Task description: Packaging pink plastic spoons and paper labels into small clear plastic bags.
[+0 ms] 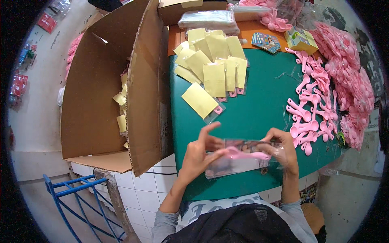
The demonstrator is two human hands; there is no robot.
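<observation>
My left hand [202,146] pinches a pink measuring spoon [247,154] near one end, thumb below and index finger raised. My right hand [283,149] has its fingers closed on a clear plastic bag [275,142] at the spoon's other end. Both spoon and bag are slightly smeared by motion, and whether the spoon is inside the bag I cannot tell. Beneath them a stack of clear bags [235,170] lies near the front edge of the green table [259,107]. Farther off, packed bags with yellow cards [214,81] overlap in a pile, pink spoon handles poking out of some.
Loose pink spoons [310,105] heap up on the right, beside bulging bags of spoons [344,73]. Small printed cards [265,42] and a yellow-green box [300,40] stand at the back. A tall open carton [148,93] borders the table's left; a blue metal rack [77,184] stands lower left.
</observation>
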